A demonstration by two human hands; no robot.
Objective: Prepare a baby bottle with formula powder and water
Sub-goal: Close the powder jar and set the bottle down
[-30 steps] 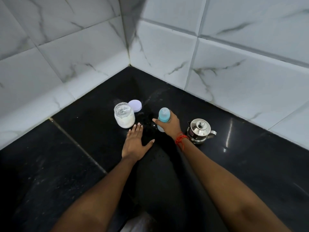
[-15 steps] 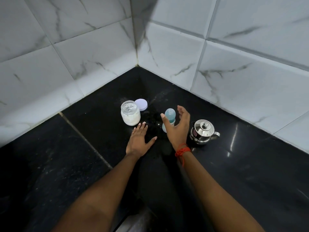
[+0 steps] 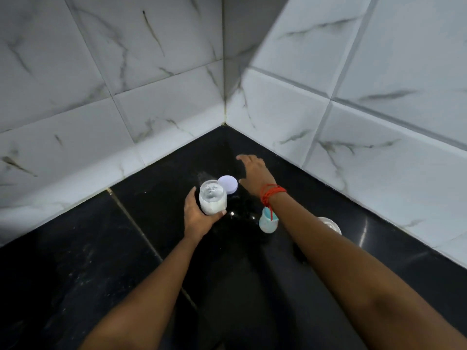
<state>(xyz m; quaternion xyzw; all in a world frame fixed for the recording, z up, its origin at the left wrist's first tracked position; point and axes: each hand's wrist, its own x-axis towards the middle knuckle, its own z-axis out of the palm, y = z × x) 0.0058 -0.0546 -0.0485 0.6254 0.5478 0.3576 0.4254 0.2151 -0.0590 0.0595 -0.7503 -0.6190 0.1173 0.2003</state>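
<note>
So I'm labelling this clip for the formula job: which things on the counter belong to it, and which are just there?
Belongs to the job:
- powder jar, open, held by the left hand
- jar lid, lying behind the jar
- baby bottle, standing, partly behind the right forearm
- steel kettle, mostly hidden

Just there:
- red wrist thread near the open right hand
- marble wall tiles

home kitchen corner: black stone counter point(image 3: 75, 261), marble-look wall tiles point(image 3: 151, 59), steel kettle point(image 3: 331, 224).

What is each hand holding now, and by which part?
The left hand grips the open powder jar around its lower body. The right hand is open above the counter and holds nothing.
</note>
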